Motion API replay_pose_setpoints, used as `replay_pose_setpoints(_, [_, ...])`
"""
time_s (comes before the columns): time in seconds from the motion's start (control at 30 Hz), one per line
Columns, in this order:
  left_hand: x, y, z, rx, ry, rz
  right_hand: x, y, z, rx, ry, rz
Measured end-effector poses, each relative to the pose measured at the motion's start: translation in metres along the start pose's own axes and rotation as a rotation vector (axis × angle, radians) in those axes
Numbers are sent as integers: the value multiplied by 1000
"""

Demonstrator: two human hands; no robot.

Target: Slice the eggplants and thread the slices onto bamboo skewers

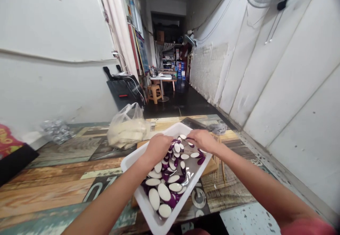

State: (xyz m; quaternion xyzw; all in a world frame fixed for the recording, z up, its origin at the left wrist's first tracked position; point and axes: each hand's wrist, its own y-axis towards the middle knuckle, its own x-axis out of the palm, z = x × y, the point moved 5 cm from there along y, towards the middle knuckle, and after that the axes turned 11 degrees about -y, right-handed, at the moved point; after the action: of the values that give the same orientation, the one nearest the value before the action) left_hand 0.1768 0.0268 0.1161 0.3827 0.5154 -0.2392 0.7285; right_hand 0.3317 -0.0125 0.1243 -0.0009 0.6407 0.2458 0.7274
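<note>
A white plastic tub (128, 164) of water stands in front of me, with many slant-cut eggplant pieces (164, 191) in it, purple-skinned with white cut faces. My left hand (160, 147) reaches over the tub's far left side, its fingers closed on eggplant pieces (176, 147) near the far end. Across from it, my right hand (202, 140) comes in over the right rim. Its fingers are bent together at a dark purple eggplant piece, and the fingertips are partly hidden. Thin wooden skewers (222, 167) lie beside the tub, below my right wrist.
Under the tub a wooden board (209, 167) shows on the patterned wood table (58, 189). A clear plastic bag (127, 129) with pale, flat contents sits to the left. A crumpled grey cloth or bag (217, 129) lies at the far right. White walls flank the table.
</note>
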Motion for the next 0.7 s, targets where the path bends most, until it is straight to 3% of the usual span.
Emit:
replay_pose_setpoints(0.1, [4,-3,-1,5,-13,-5,-18,-24,43,110,-50,37])
replay_pose_setpoints(0.17, [9,-4,0,1,-28,-40,-35,-41,73,259,-99,111])
replay_pose_setpoints(0.27, [13,-4,6,4,-104,-72,-52,-57,85,408,-130,250])
replay_pose_setpoints(0.37, [4,-4,13,-15,-385,15,-46,-54,50,351,-81,335])
replay_pose_setpoints(0.43, [-2,-5,12,-145,-756,58,-37,-47,14,187,66,445])
replay_pose_setpoints(0.53, [0,-9,13,-381,-1419,-41,-26,-34,-28,-4,215,530])
replay_pose_setpoints(0.6, [1,-12,13,-465,-1703,-77,-21,-25,-45,-110,245,490])
replay_pose_setpoints(0.7, [2,-20,-1,-578,-1844,65,-13,-13,-50,-72,224,331])
